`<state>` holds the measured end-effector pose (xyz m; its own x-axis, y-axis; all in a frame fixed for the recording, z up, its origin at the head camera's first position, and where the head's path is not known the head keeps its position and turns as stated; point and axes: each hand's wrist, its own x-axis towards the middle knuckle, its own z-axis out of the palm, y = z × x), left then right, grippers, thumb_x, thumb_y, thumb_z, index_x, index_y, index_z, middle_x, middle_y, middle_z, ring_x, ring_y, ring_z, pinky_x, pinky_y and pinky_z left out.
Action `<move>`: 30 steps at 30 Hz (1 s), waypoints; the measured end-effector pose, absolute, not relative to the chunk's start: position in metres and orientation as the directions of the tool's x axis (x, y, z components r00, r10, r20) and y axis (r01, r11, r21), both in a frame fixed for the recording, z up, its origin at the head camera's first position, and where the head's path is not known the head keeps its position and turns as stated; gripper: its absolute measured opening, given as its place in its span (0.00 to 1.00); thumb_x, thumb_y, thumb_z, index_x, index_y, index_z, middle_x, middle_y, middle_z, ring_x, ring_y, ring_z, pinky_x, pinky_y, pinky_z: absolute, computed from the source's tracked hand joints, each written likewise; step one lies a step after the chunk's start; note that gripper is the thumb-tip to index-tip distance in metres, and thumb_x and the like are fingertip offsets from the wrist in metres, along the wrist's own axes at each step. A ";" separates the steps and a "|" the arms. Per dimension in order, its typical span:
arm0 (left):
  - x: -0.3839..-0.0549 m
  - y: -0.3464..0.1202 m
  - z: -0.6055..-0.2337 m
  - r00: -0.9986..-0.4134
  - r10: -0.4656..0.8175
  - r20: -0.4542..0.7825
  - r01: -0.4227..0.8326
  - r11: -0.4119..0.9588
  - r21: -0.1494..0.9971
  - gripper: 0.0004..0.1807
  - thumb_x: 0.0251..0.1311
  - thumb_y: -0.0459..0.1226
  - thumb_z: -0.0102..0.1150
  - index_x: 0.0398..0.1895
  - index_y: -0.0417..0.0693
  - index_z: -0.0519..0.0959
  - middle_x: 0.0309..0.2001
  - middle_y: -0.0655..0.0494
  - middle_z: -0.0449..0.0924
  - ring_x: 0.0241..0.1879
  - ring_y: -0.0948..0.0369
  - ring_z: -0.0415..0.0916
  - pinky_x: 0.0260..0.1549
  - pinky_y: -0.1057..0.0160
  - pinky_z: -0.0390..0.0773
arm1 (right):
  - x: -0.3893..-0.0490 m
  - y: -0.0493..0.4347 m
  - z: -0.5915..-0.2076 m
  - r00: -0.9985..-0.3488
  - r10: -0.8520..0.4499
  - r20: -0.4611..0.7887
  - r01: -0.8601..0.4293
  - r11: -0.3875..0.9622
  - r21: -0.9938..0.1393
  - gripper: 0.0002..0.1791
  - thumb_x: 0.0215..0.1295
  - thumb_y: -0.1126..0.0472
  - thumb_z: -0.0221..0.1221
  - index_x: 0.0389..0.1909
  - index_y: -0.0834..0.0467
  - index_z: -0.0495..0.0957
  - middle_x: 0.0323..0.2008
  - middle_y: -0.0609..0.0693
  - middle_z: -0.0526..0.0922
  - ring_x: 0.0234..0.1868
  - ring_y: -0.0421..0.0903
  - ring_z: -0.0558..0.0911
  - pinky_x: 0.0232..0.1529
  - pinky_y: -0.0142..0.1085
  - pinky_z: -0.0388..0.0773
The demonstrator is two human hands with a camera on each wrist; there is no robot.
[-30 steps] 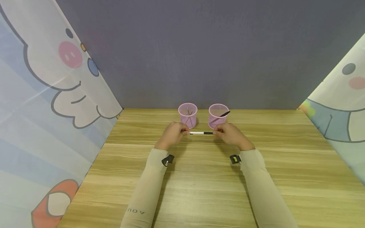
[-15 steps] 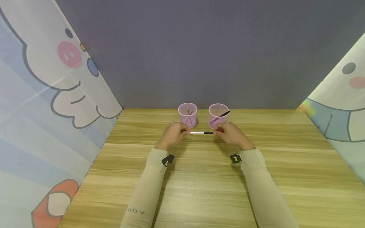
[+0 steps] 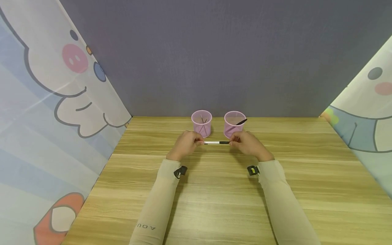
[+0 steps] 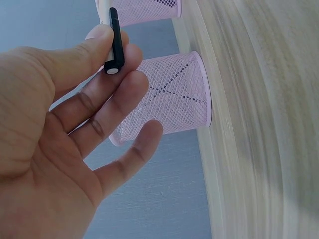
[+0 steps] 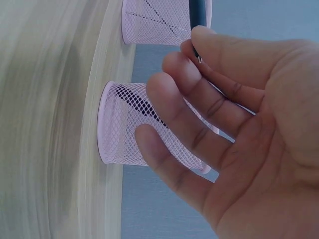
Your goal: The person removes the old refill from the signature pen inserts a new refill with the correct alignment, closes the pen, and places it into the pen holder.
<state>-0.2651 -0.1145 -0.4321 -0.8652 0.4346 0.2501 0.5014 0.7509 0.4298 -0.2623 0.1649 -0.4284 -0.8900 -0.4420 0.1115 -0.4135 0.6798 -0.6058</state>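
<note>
I hold the white-and-black pen crosswise: my left hand pinches its clip end with thumb and fingertips, my right hand pinches its black end near the metal tip, both little fingers standing free. Beneath the pen lies the wooden table. Just beyond its left end stands a pink mesh cup with crossed dark sticks; beyond its right end, another pink cup with a dark slender object leaning inside.

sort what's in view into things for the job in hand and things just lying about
In the job:
white and black pen
left hand and right hand, pinching it

Seemingly just standing by, not held:
left pink mesh cup, with thin dark sticks
right pink mesh cup, with dark pen-like item
</note>
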 end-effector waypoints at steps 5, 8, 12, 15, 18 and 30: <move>-0.266 -0.115 -0.432 -0.867 0.433 0.246 0.498 0.751 0.434 0.04 0.62 0.38 0.70 0.32 0.48 0.89 0.32 0.57 0.88 0.31 0.64 0.79 0.36 0.63 0.82 | -0.263 0.166 -0.428 -0.889 -0.445 0.113 -0.418 0.683 -0.600 0.03 0.67 0.65 0.64 0.34 0.60 0.82 0.28 0.50 0.84 0.31 0.44 0.79 0.38 0.39 0.75; -0.266 -0.114 -0.432 -0.866 0.436 0.246 0.500 0.753 0.427 0.04 0.62 0.38 0.70 0.33 0.48 0.89 0.32 0.57 0.88 0.31 0.64 0.79 0.37 0.63 0.82 | -0.263 0.166 -0.429 -0.888 -0.446 0.113 -0.419 0.682 -0.600 0.02 0.67 0.66 0.64 0.35 0.62 0.82 0.28 0.50 0.84 0.31 0.44 0.79 0.37 0.38 0.74; -0.266 -0.114 -0.432 -0.861 0.441 0.252 0.508 0.751 0.421 0.04 0.62 0.38 0.70 0.33 0.48 0.89 0.32 0.56 0.88 0.31 0.64 0.79 0.36 0.62 0.82 | -0.263 0.165 -0.430 -0.887 -0.445 0.121 -0.422 0.679 -0.601 0.02 0.65 0.67 0.65 0.36 0.62 0.81 0.28 0.50 0.84 0.31 0.44 0.79 0.37 0.38 0.75; -0.266 -0.115 -0.432 -0.859 0.445 0.252 0.511 0.750 0.420 0.04 0.62 0.38 0.70 0.33 0.48 0.89 0.32 0.56 0.88 0.31 0.64 0.79 0.36 0.63 0.81 | -0.263 0.165 -0.429 -0.888 -0.441 0.128 -0.424 0.679 -0.600 0.02 0.65 0.68 0.65 0.36 0.62 0.81 0.28 0.50 0.84 0.31 0.44 0.79 0.37 0.38 0.75; -0.266 -0.115 -0.432 -0.861 0.444 0.249 0.509 0.752 0.418 0.04 0.62 0.38 0.70 0.33 0.48 0.89 0.32 0.56 0.88 0.31 0.64 0.79 0.36 0.62 0.82 | -0.263 0.165 -0.430 -0.885 -0.444 0.138 -0.434 0.681 -0.590 0.02 0.64 0.68 0.65 0.35 0.61 0.81 0.28 0.50 0.84 0.31 0.44 0.79 0.37 0.38 0.75; -0.266 -0.114 -0.432 -0.868 0.440 0.231 0.497 0.761 0.416 0.04 0.63 0.38 0.69 0.33 0.48 0.89 0.32 0.57 0.88 0.32 0.63 0.80 0.39 0.62 0.82 | -0.263 0.164 -0.430 -0.896 -0.430 0.109 -0.407 0.701 -0.586 0.03 0.64 0.66 0.66 0.35 0.58 0.80 0.29 0.49 0.84 0.33 0.44 0.80 0.39 0.40 0.76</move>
<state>-0.2659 -0.1137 -0.4323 -0.8677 0.4402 0.2310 0.4970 0.7613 0.4164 -0.2629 0.1643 -0.4297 -0.8962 -0.4301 0.1089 -0.4074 0.7006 -0.5859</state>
